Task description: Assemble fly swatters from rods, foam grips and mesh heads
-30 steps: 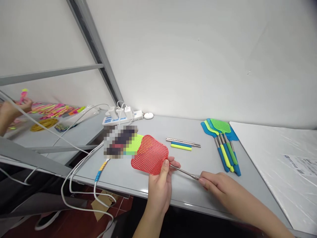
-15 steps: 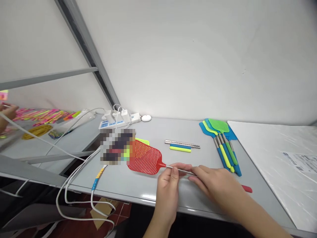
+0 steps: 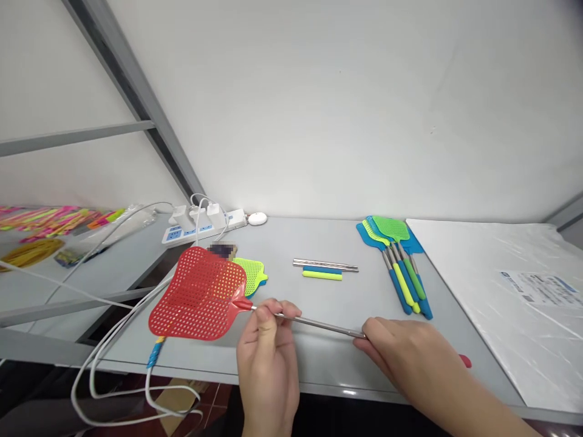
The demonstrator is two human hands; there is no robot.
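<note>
A red fly swatter (image 3: 200,297) with a perforated head lies across my view, its metal rod slanting down to the right. My left hand (image 3: 268,346) pinches the rod just below the head. Farther along, my right hand (image 3: 396,346) is wrapped round the lower rod; the red handle's end shows past the wrist, the rest being hidden. Behind the red head is a yellow-green swatter head (image 3: 250,272), with a bit of blue under it. Metal rods (image 3: 325,264), a blue handle grip (image 3: 322,270) and a yellow grip (image 3: 322,275) lie on the table beyond my hands.
Assembled blue, yellow and green fly swatters (image 3: 392,229) are stacked at the right, beside a large white wrapped sheet (image 3: 483,261). At the left are a power strip (image 3: 204,230) with plugs, white cables (image 3: 109,340) and a grey metal frame (image 3: 146,103). Colourful items lie on the neighbouring table.
My hands have moved apart, with more of the metal rod now showing between them. The red head has shifted left and nearer. The other person's hand at far left is out of view.
</note>
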